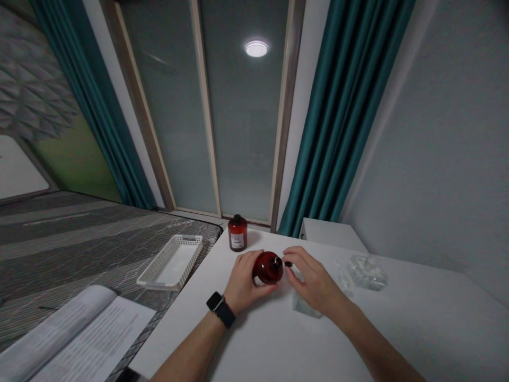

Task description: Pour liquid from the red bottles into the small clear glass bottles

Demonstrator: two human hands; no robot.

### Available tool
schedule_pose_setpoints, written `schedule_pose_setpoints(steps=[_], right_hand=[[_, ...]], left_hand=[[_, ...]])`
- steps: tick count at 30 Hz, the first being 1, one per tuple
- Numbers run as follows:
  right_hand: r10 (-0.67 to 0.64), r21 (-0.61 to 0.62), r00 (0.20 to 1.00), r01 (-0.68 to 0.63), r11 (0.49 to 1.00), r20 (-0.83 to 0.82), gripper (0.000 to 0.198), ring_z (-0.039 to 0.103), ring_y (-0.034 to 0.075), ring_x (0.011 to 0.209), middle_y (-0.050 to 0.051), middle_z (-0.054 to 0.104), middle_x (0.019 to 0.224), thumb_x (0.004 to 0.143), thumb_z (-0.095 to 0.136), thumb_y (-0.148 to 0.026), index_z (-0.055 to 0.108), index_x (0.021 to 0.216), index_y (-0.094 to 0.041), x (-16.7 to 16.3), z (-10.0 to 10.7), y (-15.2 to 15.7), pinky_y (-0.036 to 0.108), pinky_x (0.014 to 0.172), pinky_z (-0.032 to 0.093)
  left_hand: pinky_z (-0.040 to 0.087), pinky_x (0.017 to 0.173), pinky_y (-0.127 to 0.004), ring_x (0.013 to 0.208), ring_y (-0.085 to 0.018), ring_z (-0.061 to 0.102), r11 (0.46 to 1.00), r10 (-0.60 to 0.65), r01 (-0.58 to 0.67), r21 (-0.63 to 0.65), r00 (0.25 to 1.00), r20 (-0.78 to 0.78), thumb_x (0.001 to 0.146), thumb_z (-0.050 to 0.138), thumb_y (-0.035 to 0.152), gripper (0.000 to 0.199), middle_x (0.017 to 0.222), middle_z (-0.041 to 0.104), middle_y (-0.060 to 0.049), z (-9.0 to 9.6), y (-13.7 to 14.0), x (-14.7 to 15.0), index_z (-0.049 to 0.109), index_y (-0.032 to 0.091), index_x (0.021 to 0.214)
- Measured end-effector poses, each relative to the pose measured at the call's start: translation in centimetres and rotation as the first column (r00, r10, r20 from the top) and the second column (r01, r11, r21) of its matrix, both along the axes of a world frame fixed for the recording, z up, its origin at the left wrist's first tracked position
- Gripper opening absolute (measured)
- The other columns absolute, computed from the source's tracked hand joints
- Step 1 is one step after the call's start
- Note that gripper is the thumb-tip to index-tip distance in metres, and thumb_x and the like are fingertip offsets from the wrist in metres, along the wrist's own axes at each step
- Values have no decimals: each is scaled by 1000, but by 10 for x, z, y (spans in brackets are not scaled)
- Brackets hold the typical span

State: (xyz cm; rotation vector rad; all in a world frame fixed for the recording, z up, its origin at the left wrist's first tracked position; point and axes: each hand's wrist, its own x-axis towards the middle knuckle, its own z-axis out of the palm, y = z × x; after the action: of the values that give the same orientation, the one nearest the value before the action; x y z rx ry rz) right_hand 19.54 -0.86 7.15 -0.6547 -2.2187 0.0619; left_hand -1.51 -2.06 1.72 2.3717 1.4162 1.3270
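Note:
My left hand (247,284), with a black watch on its wrist, is wrapped round a dark red-brown bottle (269,268). The bottle is tilted, its neck pointing toward my right hand (312,278). Between the thumb and fingers of my right hand is a small black cap (288,264), just apart from the bottle's mouth. Partly hidden beneath the right hand, a clear glass-like container (305,306) rests on the white table (262,339). A second red-brown bottle (237,234) with a white label and black cap stands upright near the table's far edge.
Crumpled clear plastic (366,272) lies on the table at right. A white plastic basket (172,262) and an open book (85,334) are on the bed (79,239) to the left. A white cabinet (332,233) stands beyond the table, near teal curtains (342,116).

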Motion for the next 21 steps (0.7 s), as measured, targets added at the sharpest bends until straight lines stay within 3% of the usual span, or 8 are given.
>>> schedule_pose_setpoints(steps=[9, 15, 21], right_hand=[[-45, 44, 997, 48, 998, -57, 16, 64, 22, 92, 7, 67, 98, 90, 55, -13, 53, 103, -23, 21, 13, -10, 39, 82, 54], [-219, 75, 969, 228, 971, -114, 9, 66, 23, 88, 7, 70, 94, 89, 58, -17, 54, 94, -23, 63, -15, -17, 39, 77, 52], [-372, 4, 921, 375, 927, -112, 8, 68, 23, 87, 6, 72, 92, 89, 59, -23, 53, 83, -24, 120, -50, -22, 37, 77, 53]], left_hand=[[47, 96, -51, 113, -34, 59, 1000, -29, 29, 8, 999, 41, 66, 82, 40, 75, 125, 62, -16, -3, 1, 0, 50, 17, 129], [49, 97, -50, 114, -33, 59, 998, -61, 62, -10, 997, 50, 66, 82, 32, 74, 125, 61, -15, -1, 0, 4, 47, 17, 130], [47, 100, -52, 117, -33, 57, 993, -99, 100, -63, 995, 28, 71, 77, 29, 68, 127, 58, -15, -1, 0, 7, 44, 20, 130]])
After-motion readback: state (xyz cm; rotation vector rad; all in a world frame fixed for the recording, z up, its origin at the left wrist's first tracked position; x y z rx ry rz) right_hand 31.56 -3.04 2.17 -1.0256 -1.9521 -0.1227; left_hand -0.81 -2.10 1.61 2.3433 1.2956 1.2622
